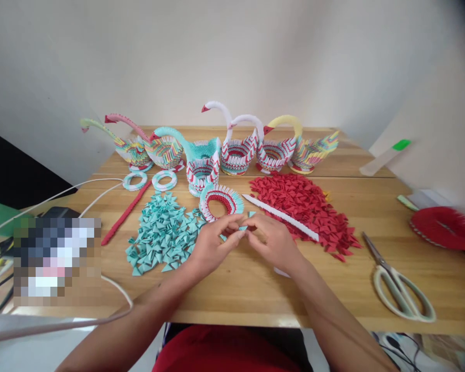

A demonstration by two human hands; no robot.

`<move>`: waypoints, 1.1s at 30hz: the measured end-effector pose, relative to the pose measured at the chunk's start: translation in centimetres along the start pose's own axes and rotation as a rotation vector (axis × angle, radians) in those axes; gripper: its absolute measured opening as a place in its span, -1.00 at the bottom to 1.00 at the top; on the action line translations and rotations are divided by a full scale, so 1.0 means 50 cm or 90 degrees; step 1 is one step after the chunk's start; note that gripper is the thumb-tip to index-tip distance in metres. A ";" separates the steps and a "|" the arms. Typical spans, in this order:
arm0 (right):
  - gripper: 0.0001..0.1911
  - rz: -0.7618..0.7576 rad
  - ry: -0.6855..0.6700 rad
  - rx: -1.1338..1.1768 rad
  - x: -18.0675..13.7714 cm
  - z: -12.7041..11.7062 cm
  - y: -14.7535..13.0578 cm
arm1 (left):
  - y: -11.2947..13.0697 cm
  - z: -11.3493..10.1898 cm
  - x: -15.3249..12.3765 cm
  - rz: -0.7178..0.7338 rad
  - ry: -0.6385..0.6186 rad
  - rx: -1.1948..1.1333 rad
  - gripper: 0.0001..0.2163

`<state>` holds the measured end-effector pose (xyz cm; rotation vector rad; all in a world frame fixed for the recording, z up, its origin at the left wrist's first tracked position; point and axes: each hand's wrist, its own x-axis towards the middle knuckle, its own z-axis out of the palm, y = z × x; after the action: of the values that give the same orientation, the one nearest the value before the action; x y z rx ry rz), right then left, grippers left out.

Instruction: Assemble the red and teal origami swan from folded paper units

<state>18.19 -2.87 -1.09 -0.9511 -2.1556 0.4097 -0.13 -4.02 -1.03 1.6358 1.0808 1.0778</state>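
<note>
My left hand [216, 238] and my right hand [272, 236] meet over the middle of the table, fingertips pinched together. Between them shows a small teal folded paper piece [243, 228], partly covered by the fingers. Just beyond my hands lies a ring of folded paper [234, 198] in teal, white and red. To the left of my left hand spreads a heap of teal paper triangles [160, 232]. A heap of red paper triangles [313, 209] is on the right, and a white paper strip [282, 217] rests along its near edge.
Several folded-paper swans [238, 155] stand along the back. Two small paper rings [165, 181] and a red strip [126, 214] lie left. Scissors [399, 289] and a red round object [444, 229] are at right. A white cable [116, 316] crosses the left side.
</note>
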 end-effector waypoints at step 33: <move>-0.85 0.258 0.021 0.398 0.008 0.012 -0.008 | -0.014 0.001 0.011 -0.136 0.002 -0.321 -0.63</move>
<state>17.37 -2.86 -1.07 -0.9982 -1.6260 1.1727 -0.10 -3.33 -1.62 1.0950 0.8721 1.1003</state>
